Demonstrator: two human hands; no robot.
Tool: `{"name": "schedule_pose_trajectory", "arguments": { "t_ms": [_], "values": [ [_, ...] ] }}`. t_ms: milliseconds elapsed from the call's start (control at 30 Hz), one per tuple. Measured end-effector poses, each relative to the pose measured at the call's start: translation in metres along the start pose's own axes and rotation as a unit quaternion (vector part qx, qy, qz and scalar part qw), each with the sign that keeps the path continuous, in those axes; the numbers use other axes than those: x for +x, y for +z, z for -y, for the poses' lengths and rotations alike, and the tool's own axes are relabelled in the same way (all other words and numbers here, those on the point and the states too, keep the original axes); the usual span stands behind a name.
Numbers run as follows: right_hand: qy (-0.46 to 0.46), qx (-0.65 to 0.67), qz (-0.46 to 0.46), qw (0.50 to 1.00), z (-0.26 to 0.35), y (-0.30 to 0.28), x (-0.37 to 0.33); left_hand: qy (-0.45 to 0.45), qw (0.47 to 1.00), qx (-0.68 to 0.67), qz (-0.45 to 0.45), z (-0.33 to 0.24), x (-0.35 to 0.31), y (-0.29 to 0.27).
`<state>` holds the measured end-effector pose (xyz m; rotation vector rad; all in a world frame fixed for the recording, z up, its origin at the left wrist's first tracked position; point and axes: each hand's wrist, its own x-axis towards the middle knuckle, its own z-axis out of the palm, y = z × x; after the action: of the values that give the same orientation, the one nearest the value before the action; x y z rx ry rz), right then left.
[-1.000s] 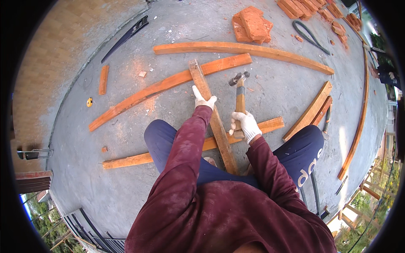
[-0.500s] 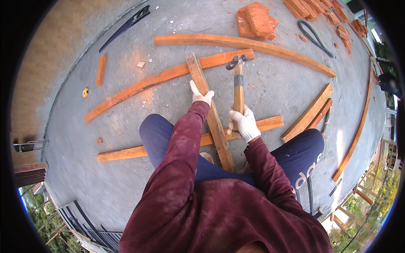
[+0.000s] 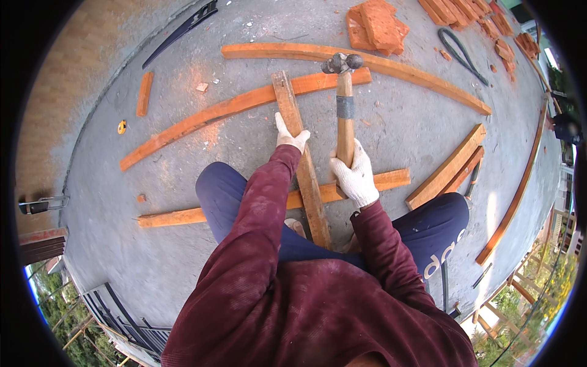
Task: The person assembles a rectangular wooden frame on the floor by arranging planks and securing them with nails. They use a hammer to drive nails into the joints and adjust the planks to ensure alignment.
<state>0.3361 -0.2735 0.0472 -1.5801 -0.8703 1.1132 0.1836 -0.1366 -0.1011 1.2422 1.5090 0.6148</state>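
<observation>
My left hand (image 3: 291, 136), in a white glove, grips a wooden plank (image 3: 286, 98) around its middle. The plank lies across two wooden beams, a far one (image 3: 232, 105) and a near one (image 3: 177, 218). In my gloved right hand (image 3: 357, 176) is a hammer (image 3: 345, 131) with a wooden handle, grey tape around it and a dark metal head. The hammer's head points away from me, right of the plank. In this view the head overlaps the farthest beam (image 3: 403, 68). My crouched legs are on both sides of the plank's near end.
Two short wood pieces (image 3: 449, 164) lie to the right, a hand tool beside them. Bricks (image 3: 378, 27) and a dark hose loop (image 3: 460, 54) are at the far right. A handsaw (image 3: 177, 35), a wood offcut (image 3: 144, 93) and a yellow tape measure (image 3: 121, 126) lie left on the concrete floor (image 3: 110, 177).
The hammer's head has risen and shows larger, held in my right hand. My left hand stays on the plank, and the view has shifted slightly.
</observation>
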Motion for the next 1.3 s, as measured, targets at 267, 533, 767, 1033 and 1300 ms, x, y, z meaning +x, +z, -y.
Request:
{"name": "schedule_pose_trajectory", "arguments": {
  "t_ms": [267,533,767,1033,1300],
  "values": [
    [0.011,-0.152,0.005,0.988,-0.004,-0.004,0.008,-0.031,0.999,0.013,-0.012,-0.006,-0.002,-0.001],
    [-0.015,-0.148,0.027,0.989,-0.008,-0.001,0.018,-0.092,0.982,0.111,-0.119,-0.041,-0.005,0.008],
    [-0.047,-0.237,0.06,0.968,0.013,0.004,0.08,-0.105,0.975,0.13,-0.145,-0.021,0.012,0.017],
    [-0.219,-0.135,-0.036,0.966,0.077,0.021,0.093,-0.134,0.974,0.127,-0.132,-0.012,0.014,0.017],
    [-0.056,-0.384,0.12,0.914,-0.028,0.016,0.124,-0.131,0.972,0.142,-0.136,-0.028,0.01,0.022]
  ]
}}
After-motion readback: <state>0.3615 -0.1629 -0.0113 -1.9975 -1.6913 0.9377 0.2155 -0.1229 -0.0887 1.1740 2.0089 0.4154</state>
